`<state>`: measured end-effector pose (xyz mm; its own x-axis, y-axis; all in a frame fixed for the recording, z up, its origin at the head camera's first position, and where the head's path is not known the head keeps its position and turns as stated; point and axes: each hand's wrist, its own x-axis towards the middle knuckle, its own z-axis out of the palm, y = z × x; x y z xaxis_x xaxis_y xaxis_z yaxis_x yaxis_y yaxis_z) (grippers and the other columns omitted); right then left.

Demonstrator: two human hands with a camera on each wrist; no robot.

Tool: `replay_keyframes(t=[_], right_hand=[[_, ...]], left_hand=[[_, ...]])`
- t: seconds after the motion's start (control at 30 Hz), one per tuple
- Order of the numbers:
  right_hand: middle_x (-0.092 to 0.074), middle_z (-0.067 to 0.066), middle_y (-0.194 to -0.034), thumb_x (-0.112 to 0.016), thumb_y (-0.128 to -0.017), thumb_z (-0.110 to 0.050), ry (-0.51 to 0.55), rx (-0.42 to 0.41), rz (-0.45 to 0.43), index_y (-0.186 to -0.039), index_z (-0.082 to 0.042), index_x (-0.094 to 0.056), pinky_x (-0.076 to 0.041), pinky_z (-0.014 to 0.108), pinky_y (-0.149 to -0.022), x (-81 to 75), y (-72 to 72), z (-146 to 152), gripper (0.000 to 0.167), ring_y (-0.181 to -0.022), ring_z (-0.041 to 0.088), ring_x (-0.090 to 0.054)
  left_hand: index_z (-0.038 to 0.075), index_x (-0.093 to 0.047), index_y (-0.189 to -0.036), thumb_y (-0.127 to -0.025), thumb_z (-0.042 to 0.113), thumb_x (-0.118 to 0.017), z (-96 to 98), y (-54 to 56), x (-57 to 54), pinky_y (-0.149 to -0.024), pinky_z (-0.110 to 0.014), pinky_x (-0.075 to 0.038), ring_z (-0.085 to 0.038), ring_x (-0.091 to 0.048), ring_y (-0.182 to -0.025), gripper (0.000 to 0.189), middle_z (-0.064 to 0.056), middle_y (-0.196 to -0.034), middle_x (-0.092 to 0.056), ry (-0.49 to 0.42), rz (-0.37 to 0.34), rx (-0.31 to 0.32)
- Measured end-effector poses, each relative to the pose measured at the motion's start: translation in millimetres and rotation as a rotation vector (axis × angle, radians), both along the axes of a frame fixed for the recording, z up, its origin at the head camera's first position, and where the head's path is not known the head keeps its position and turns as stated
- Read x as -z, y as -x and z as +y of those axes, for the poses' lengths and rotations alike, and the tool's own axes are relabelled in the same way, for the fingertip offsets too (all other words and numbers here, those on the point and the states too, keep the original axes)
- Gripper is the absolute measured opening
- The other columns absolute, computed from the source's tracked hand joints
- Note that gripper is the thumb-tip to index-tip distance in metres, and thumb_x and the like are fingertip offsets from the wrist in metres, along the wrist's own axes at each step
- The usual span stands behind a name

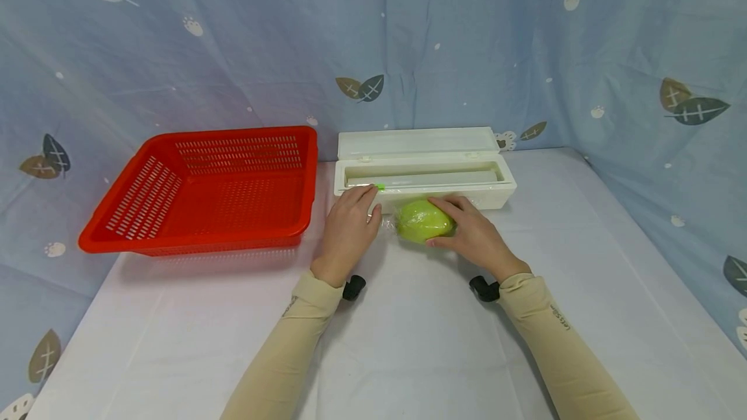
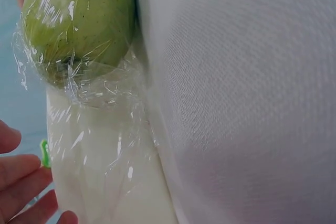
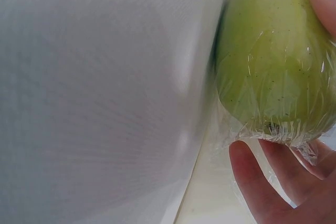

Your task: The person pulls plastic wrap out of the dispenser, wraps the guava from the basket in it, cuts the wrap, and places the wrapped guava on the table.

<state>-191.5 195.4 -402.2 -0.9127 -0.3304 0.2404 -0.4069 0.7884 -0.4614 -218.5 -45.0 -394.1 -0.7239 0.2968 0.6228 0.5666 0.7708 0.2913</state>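
My right hand [image 1: 471, 232] holds a yellow-green, mango-like fruit [image 1: 425, 220] wrapped in clear cling film, thumb on its near side and fingers over the far side. In the right wrist view, fine dark specks mark the fruit [image 3: 270, 61], and fingers [image 3: 254, 179] lie by its gathered film end. A film dispenser box [image 1: 496, 196], white with its lid up, stands just behind. My left hand [image 1: 350, 225] is at the box's front left, fingers fairly straight, fingertips right at a small green slider [image 2: 45, 153]. Clear film [image 2: 100, 129] stretches from the fruit along the box front.
A red plastic basket [image 1: 292, 238] with slotted sides stands left of the box. White cloth [image 1: 408, 342] covers the table. Behind hangs a blue curtain [image 1: 467, 31] with leaf prints. A black wrist mount [image 1: 354, 288] sits beneath the left wrist, another [image 1: 484, 289] by the right.
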Motion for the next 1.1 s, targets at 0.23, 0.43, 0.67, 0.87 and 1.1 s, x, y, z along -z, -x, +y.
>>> replay_keyframes(t=[0.23,0.43,0.67,0.87,1.1], right_hand=[[-0.040,0.004,-0.123,-0.078,-0.064,-0.039,0.004,0.002,-0.003,-0.135,-0.022,-0.039,-0.041,0.042,-0.085,0.3,-0.6,0.2,0.083,-0.104,0.023,-0.048],[-0.040,0.004,-0.124,-0.078,-0.064,-0.039,0.010,0.001,-0.007,-0.135,-0.021,-0.039,-0.040,0.043,-0.086,-0.5,-0.7,0.2,0.083,-0.105,0.023,-0.047],[-0.040,0.005,-0.124,-0.078,-0.063,-0.039,0.005,-0.001,-0.001,-0.135,-0.021,-0.039,-0.040,0.043,-0.086,0.2,-0.3,0.6,0.084,-0.105,0.023,-0.047],[-0.040,0.005,-0.124,-0.078,-0.064,-0.039,0.008,-0.005,0.006,-0.135,-0.022,-0.039,-0.040,0.042,-0.087,0.9,0.6,0.9,0.083,-0.105,0.023,-0.047],[-0.039,0.004,-0.125,-0.077,-0.064,-0.039,0.016,-0.002,-0.007,-0.136,-0.023,-0.038,-0.040,0.043,-0.086,-0.4,0.1,0.1,0.083,-0.105,0.023,-0.047]], left_hand=[[0.002,-0.061,-0.112,-0.083,0.014,-0.057,1.3,-1.1,1.1,-0.096,-0.031,-0.034,-0.024,-0.049,-0.108,0.032,-0.008,-0.114,-0.057,0.022,-0.005,-0.003],[0.003,-0.062,-0.110,-0.083,0.015,-0.058,2.4,-1.2,2.2,-0.095,-0.031,-0.035,-0.024,-0.047,-0.110,0.030,-0.008,-0.116,-0.056,0.035,-0.006,-0.006],[0.006,-0.065,-0.105,-0.083,0.016,-0.058,3.9,-2.6,3.4,-0.094,-0.033,-0.036,-0.024,-0.046,-0.112,0.025,-0.007,-0.119,-0.055,0.024,-0.028,-0.002],[0.009,-0.064,-0.105,-0.083,0.015,-0.058,7.1,-3.1,4.8,-0.093,-0.034,-0.037,-0.025,-0.044,-0.114,0.024,-0.006,-0.123,-0.053,0.034,-0.050,0.012],[0.010,-0.064,-0.104,-0.083,0.014,-0.057,8.6,-3.1,6.4,-0.091,-0.034,-0.039,-0.024,-0.043,-0.116,0.023,-0.005,-0.125,-0.052,0.034,-0.063,0.002]])
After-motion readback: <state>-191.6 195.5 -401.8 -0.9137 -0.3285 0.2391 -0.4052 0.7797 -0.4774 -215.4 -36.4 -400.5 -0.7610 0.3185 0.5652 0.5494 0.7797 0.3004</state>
